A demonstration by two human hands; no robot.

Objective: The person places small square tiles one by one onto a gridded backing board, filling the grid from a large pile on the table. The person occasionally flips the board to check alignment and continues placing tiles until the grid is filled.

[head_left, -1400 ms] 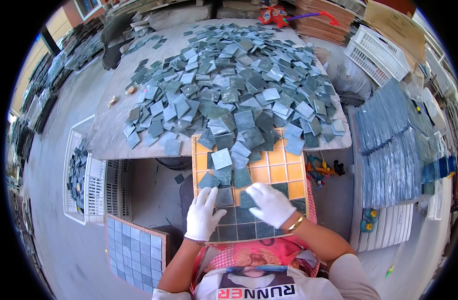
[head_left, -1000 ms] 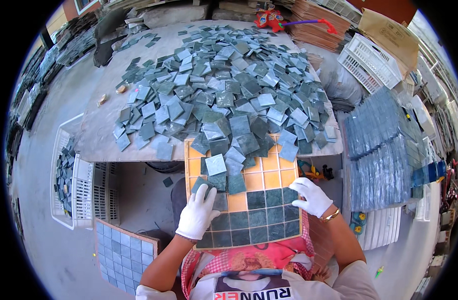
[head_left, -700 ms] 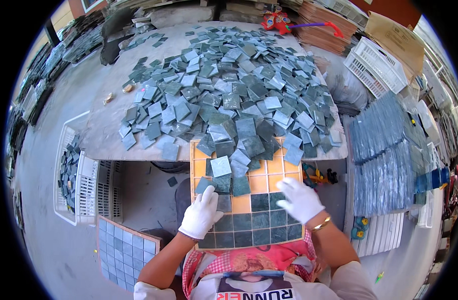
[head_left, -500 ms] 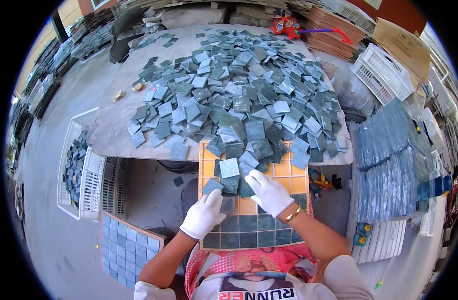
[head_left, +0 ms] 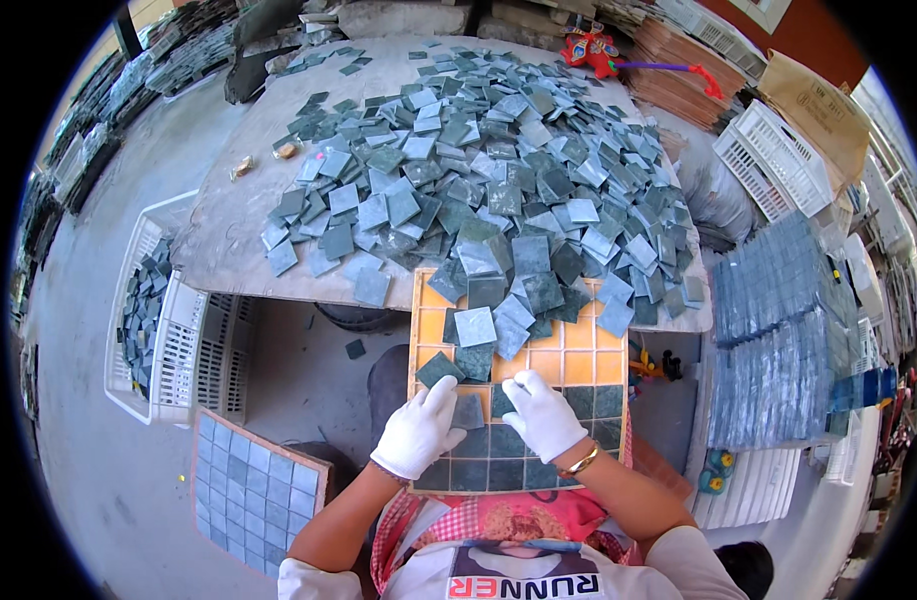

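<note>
At the middle of the orange grid tray (head_left: pixel 569 362), both my gloved hands now meet: the left hand (head_left: pixel 417 432) and right hand (head_left: pixel 544 412) lie flat with fingers spread, gripping nothing, on a loose green tile (head_left: pixel 468 411). A second ago the right was out at the tray's right edge (so I judge the near rows filled). The tile heap (head_left: pixel 479 170) covers the table's far side.
</note>
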